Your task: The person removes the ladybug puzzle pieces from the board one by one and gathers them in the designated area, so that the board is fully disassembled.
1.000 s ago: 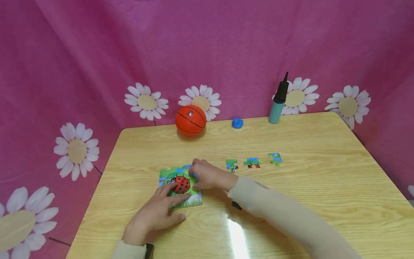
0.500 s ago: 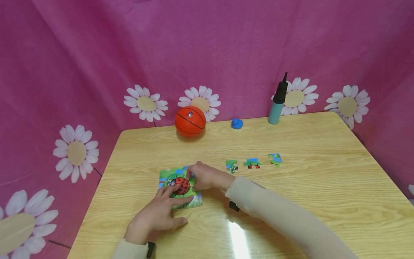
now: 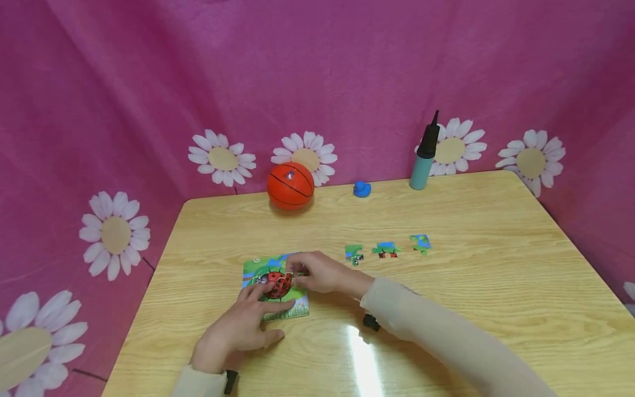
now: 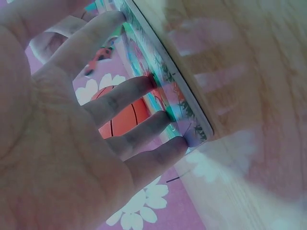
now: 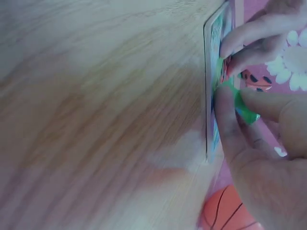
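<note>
A square ladybug jigsaw puzzle lies on the table in front of me. My left hand rests on its lower left part, fingers spread and fingertips on the surface, as the left wrist view also shows. At the puzzle's right side, my right hand pinches a puzzle piece between thumb and fingers. That piece is tilted up out of the picture, its red spotted part raised above the board. The right fingers hide the puzzle's upper right corner.
Three loose puzzle pieces lie in a row to the right: a left one, a middle one and a right one. Along the back stand an orange basketball, a blue rubber duck and a hand pump.
My right fingers have raised a piece at the puzzle's right side, so it now tilts up with its red part above the board. The left hand has stayed nearly still.
</note>
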The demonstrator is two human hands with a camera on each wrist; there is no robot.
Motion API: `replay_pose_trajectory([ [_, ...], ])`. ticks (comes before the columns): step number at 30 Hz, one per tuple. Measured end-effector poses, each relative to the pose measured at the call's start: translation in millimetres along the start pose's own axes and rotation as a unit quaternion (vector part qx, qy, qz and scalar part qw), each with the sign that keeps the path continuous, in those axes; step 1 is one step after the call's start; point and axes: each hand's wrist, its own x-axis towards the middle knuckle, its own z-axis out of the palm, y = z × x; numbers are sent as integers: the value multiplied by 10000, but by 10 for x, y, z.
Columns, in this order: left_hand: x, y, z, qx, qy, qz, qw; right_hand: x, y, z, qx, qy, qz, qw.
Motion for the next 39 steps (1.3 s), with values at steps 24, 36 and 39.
replay_pose_trajectory([
  [24, -10, -44, 84, -45, 108, -123, 9999, -1454, 788, -934, -385, 105, 567, 9976],
  [36, -7, -32, 79, -75, 176, -63, 9998, -2048, 1008, -1328, -1474, 355, 638, 9864],
  [39, 0, -35, 76, -57, 171, -55, 9998, -2113, 1048, -1381, -1580, 408, 614, 9847],
])
